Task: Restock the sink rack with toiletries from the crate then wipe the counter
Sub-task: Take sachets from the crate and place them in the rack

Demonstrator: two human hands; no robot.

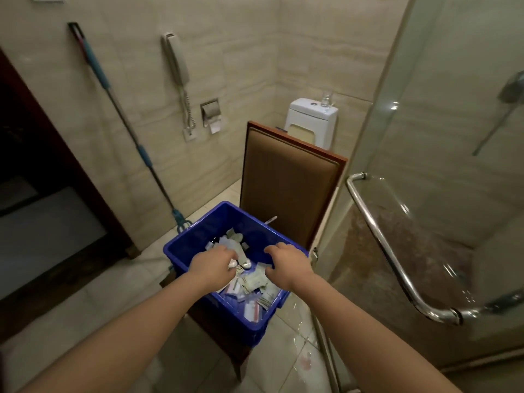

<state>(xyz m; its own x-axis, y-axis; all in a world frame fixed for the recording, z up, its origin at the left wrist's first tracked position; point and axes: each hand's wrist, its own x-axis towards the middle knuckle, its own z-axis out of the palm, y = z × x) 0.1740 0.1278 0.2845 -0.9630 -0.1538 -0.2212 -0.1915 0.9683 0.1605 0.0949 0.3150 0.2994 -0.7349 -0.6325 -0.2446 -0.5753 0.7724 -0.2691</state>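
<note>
A blue plastic crate [198, 234] stands on the seat of a chair, in the lower middle of the head view. It holds several small toiletry packets and tubes [252, 282], mostly white. My left hand [211, 263] reaches into the crate from the left, its fingertips curled round a small white toiletry [232, 263]. My right hand [286, 265] hovers over the packets on the right side of the crate, fingers loosely bent downward and holding nothing. No sink rack or counter is in view.
The chair's padded brown back [286, 188] rises behind the crate. A mop [124, 120] leans on the tiled wall at left, beside a dark wooden door [42, 208]. A toilet [310, 120] stands behind the chair. A glass shower door with a chrome handle [382, 242] is at right.
</note>
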